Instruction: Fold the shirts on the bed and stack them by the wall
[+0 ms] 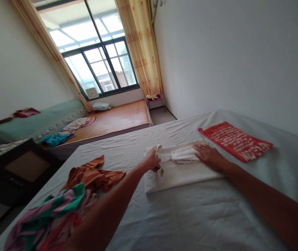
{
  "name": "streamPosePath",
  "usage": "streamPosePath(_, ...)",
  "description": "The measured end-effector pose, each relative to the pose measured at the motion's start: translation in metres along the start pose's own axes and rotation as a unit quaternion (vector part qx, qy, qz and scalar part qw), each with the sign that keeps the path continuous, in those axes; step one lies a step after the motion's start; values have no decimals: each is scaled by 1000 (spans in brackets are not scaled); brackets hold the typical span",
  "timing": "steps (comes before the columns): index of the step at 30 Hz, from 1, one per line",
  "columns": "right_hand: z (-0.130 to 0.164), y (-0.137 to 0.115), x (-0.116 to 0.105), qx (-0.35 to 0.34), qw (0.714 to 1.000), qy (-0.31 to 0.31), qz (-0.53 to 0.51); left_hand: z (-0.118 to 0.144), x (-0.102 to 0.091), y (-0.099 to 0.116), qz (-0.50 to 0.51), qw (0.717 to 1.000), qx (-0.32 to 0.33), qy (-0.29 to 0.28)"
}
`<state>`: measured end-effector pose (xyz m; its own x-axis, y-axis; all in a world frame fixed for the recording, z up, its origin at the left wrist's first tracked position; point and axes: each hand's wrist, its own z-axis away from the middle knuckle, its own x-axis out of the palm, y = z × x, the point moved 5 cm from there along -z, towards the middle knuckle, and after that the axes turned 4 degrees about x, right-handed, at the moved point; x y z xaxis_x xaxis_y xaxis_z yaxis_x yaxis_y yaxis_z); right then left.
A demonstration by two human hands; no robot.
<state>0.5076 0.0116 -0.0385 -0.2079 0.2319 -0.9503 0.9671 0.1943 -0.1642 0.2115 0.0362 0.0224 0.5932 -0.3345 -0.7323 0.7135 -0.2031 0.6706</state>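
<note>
A white garment (180, 170) lies partly folded on the white bed sheet (191, 216). My left hand (151, 161) pinches its left edge and lifts a bunched corner of the cloth. My right hand (208, 156) lies flat, palm down, on the garment's folded right part and presses it against the bed. Both arms reach forward across the sheet.
A folded red cloth with white lettering (236, 141) lies to the right. An orange garment (92, 176) and a striped pink-green pile (52, 216) sit at left. A dark cabinet (15, 170), another bed with a bamboo mat (117, 120) and a window (99, 62) are beyond.
</note>
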Motion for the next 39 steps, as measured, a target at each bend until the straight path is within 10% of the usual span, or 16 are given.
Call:
streamPosePath(4, 0, 0, -2, -1, 1000, 1, -5, 4, 12, -1, 112, 992, -36, -50)
streamPosePath(9, 0, -1, -3, -14, 1000, 9, -6, 14, -5, -2, -143, 969, 161, 117)
streamPosePath(15, -3, 4, -4, -15, 998, 34, -48, 20, 18, -27, -239, 944, 225, 21)
streamPosePath(21, -9, 29, -27, 26, 982, 137, -129, 18, -30, -73, -131, 968, 42, 211)
streamPosePath(27, -6, 43, -43, 57, 968, 186, -157, 17, -25, -86, 113, 979, -124, 116)
streamPosePath(32, -3, 44, -44, 54, 968, 183, -164, 18, -15, -60, 128, 989, -52, 52)
streamPosePath(39, -1, 51, -39, 72, 973, 149, -159, 44, -53, -48, 288, 946, -16, 149)
